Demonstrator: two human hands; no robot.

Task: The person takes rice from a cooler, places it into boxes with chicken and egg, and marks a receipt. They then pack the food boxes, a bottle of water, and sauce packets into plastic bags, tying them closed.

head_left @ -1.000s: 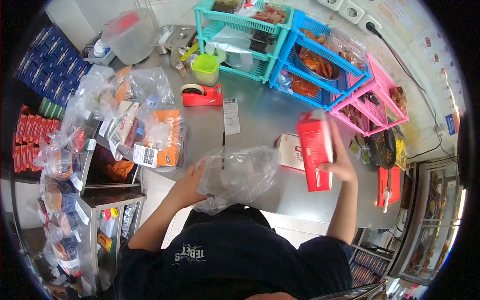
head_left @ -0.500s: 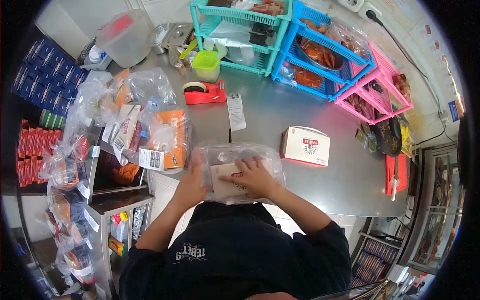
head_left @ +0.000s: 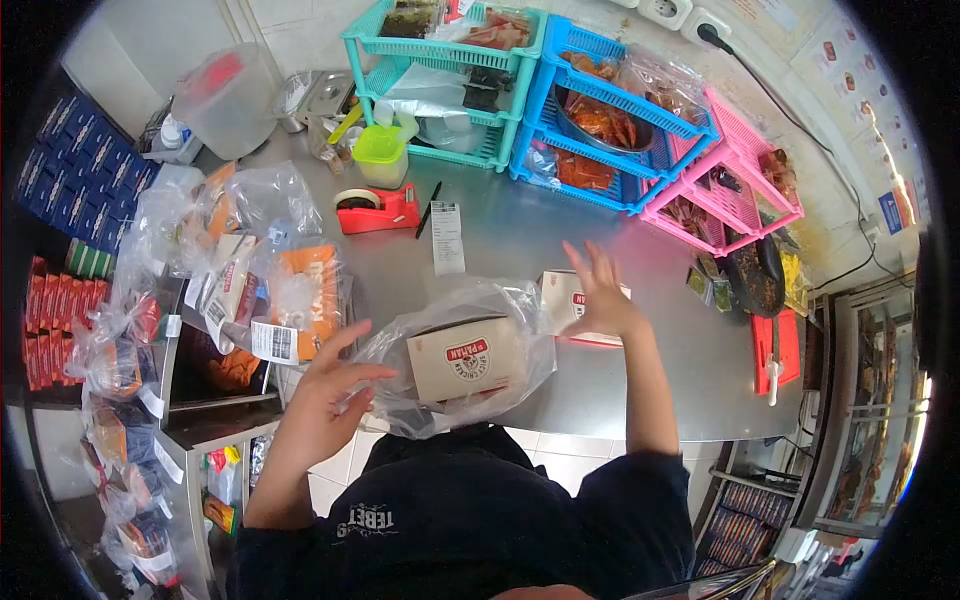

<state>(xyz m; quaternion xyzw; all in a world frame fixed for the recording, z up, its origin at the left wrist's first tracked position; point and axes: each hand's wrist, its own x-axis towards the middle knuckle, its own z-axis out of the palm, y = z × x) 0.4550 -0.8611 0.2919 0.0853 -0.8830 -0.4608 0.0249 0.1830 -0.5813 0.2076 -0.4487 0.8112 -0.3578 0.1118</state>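
Note:
A cream food box with a red and black chicken logo lies inside a clear plastic bag at the table's front edge. The bag's mouth seems loose around it. My left hand is at the bag's left side, fingers spread and holding nothing; whether a fingertip brushes the plastic I cannot tell. Over a second cream box, right of the bag, my right hand is stretched out with its fingers apart. It partly covers that box, and contact with it cannot be made out.
On the metal table are a receipt, a black pen and a red tape dispenser. Packed plastic bags crowd the left side. Blue, teal and pink basket racks line the back. A knife rests on a red board at right.
Both hands have come off the bagged box and spread apart, the right one moving over to the second box. The bag now stands wider, and the box in it shows its logo fully.

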